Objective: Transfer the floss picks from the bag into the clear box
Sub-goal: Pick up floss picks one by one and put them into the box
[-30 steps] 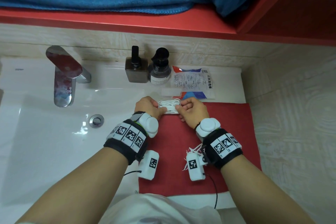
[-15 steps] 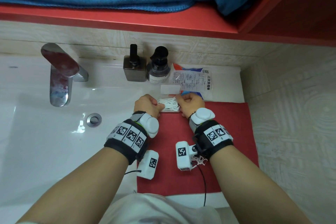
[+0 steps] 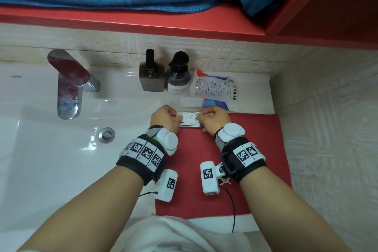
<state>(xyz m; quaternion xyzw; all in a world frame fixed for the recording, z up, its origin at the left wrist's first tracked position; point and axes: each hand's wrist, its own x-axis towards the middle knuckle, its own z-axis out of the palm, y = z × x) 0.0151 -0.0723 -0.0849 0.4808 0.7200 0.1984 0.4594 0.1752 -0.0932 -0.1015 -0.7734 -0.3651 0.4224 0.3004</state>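
Both hands are gripping the clear box [image 3: 189, 120] of floss picks [image 3: 189, 118] at the far edge of the red mat [image 3: 206, 149].

The left hand [image 3: 164, 117] is curling its fingers [image 3: 175, 116] round the box's left end, and the right hand [image 3: 214, 119] is curling its fingers [image 3: 201, 115] round the right end, so the box is sitting between the two fists, resting on the mat. White floss picks are lying packed inside it. The bag [image 3: 214, 89] is lying flat on the white worktop [image 3: 131, 106] just beyond the right hand, printed side up, with a small clear lid [image 3: 190, 102] lying beside it. A few loose picks [image 3: 225, 181] are showing on the mat under the right wrist. Two dark bottles [image 3: 163, 76] are standing left of the bag, and a chrome tap [image 3: 69, 82] is reaching over the sink [image 3: 51, 159].
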